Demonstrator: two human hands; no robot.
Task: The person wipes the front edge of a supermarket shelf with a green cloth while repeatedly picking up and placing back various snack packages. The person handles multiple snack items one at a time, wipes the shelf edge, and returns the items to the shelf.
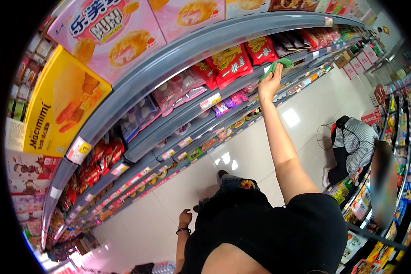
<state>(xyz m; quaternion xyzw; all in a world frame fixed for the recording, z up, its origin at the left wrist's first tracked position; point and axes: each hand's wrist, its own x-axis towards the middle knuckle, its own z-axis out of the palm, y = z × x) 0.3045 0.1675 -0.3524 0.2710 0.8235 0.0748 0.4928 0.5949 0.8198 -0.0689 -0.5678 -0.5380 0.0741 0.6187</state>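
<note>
My right hand [270,82] is stretched out to the shelf unit, its fingers on a green cloth [285,62]. The cloth lies against the front edge of a grey shelf, just right of several red snack bags [231,66]. My left hand [185,217] hangs low at my side, a dark band at its wrist, with loosely bent fingers and nothing visible in it. Above the shelf edge [178,54] nearest the camera stand pink puff boxes [123,37] and a yellow box [60,106]. A price tag [210,101] sits on the edge of the shelf with the red bags.
A person [354,150] in a checked top bends down by the opposite shelves [363,219] at the right. Between the two rows runs a pale tiled floor [246,147]. Red and white cartons [363,61] are stacked at the upper right. Lower shelves hold small packaged goods.
</note>
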